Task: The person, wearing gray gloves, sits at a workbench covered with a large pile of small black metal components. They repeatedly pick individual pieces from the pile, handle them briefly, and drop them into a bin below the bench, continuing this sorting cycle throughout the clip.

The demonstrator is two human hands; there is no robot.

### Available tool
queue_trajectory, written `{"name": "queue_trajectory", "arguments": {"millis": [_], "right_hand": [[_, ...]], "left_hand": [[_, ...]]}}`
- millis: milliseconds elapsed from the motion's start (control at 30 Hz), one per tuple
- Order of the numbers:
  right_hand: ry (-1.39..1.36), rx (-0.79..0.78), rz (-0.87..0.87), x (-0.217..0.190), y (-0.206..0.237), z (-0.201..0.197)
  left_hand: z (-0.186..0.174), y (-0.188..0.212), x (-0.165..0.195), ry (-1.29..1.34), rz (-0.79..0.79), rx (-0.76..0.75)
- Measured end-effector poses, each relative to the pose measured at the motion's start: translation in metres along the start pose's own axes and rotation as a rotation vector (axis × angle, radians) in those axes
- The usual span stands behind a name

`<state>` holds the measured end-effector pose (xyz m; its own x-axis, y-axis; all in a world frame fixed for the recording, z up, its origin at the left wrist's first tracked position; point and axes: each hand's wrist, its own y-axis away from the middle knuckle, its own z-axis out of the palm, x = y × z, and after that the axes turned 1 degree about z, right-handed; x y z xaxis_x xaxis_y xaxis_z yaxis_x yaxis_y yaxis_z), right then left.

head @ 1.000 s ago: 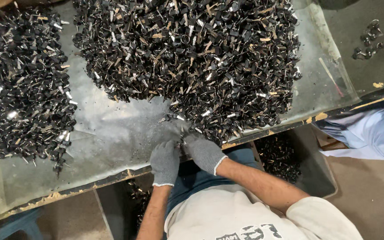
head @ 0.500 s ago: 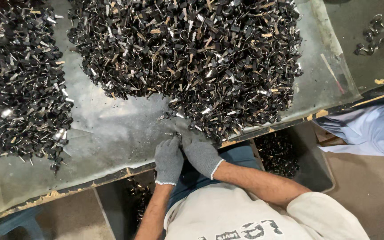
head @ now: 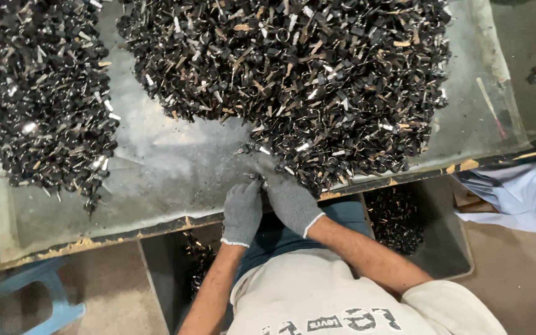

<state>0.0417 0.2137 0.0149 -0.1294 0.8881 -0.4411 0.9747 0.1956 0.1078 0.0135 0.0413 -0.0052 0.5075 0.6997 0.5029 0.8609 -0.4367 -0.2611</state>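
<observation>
Both my hands wear grey knit gloves and meet at the near edge of a worn metal-topped table [head: 175, 167]. My left hand [head: 242, 212] and my right hand [head: 291, 200] pinch a small dark metal part [head: 257, 178] between their fingertips. Just beyond them spreads a large heap of small black and silver metal parts [head: 293, 74]. A second, separate heap of the same parts [head: 44, 105] lies at the far left of the table.
Under the table edge sit dark bins with more parts, one at the right [head: 404, 217] and one below my left arm [head: 196, 260]. A blue stool [head: 38, 298] stands at lower left. Pale blue cloth [head: 516, 192] lies at the right. A thin stick [head: 490, 107] rests by the table's right edge.
My hands have stayed together at the table's near edge, with only slight finger movement on the small part. The heaps have not shifted.
</observation>
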Motion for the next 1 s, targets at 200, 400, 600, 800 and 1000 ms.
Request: {"name": "queue_trajectory", "arguments": {"millis": [200, 400, 600, 800, 1000], "right_hand": [[0.017, -0.09, 0.027, 0.0, -0.006, -0.009], [-0.046, 0.01, -0.039, -0.006, -0.005, -0.008], [-0.033, -0.139, 0.057, 0.0, 0.003, -0.006], [-0.005, 0.045, -0.06, 0.0, 0.004, 0.011], [-0.099, -0.095, 0.046, 0.012, -0.001, 0.02]], "left_hand": [[0.0, 0.003, -0.008, 0.046, -0.052, -0.071], [-0.006, 0.003, -0.01, 0.103, -0.076, -0.057], [-0.027, -0.007, -0.004, -0.008, -0.37, 0.001], [-0.035, -0.055, -0.012, -0.118, -0.077, 0.257], [-0.018, -0.065, -0.025, 0.002, -0.135, -0.153]]}}
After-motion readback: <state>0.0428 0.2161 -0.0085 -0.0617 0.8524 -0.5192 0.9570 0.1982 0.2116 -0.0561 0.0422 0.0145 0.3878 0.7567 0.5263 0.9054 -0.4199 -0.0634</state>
